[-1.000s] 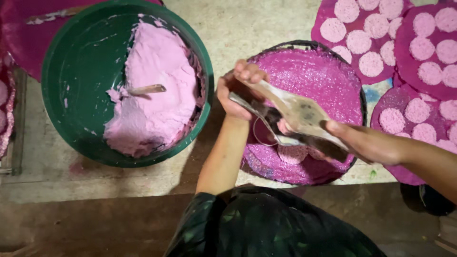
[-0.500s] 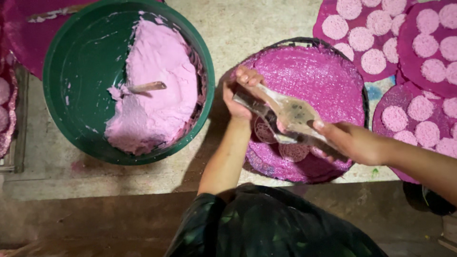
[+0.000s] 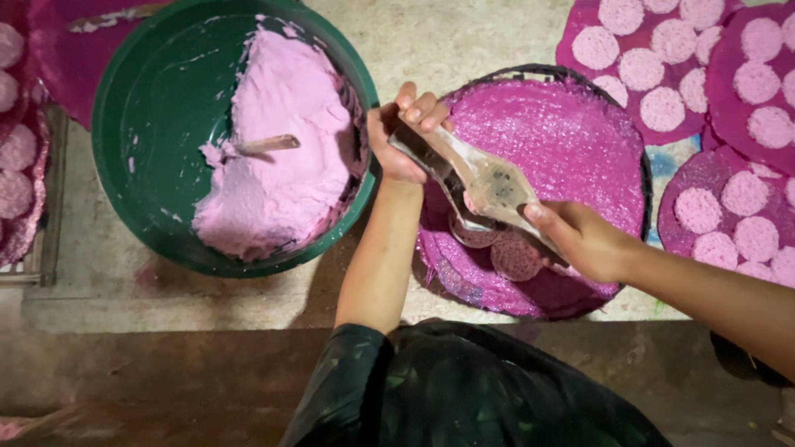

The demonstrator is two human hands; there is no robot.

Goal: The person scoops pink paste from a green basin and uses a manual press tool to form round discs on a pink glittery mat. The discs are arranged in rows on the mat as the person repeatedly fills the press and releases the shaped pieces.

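My left hand (image 3: 403,132) grips the top end of a thin metal handle that runs down to a small round ring mould (image 3: 474,233) resting on a magenta woven tray (image 3: 580,132). My right hand (image 3: 582,242) holds a flat beige paddle (image 3: 490,180) smeared with paste, laid across the handle just above the ring. One freshly formed pink disc (image 3: 516,257) lies on the tray next to the ring. A big green basin (image 3: 141,124) on the left holds pale pink paste (image 3: 281,157) with a wooden stick (image 3: 267,144) stuck in it.
More magenta trays (image 3: 729,207) with several pale pink discs lie at the right and top right. Others with discs sit at the far left edge (image 3: 16,165). The floor is pale concrete (image 3: 464,37), darker near my body.
Both hands have shifted slightly up and left over the tray. The paddle has slid along the handle over the ring, and the pink disc beside the ring now shows clearly.
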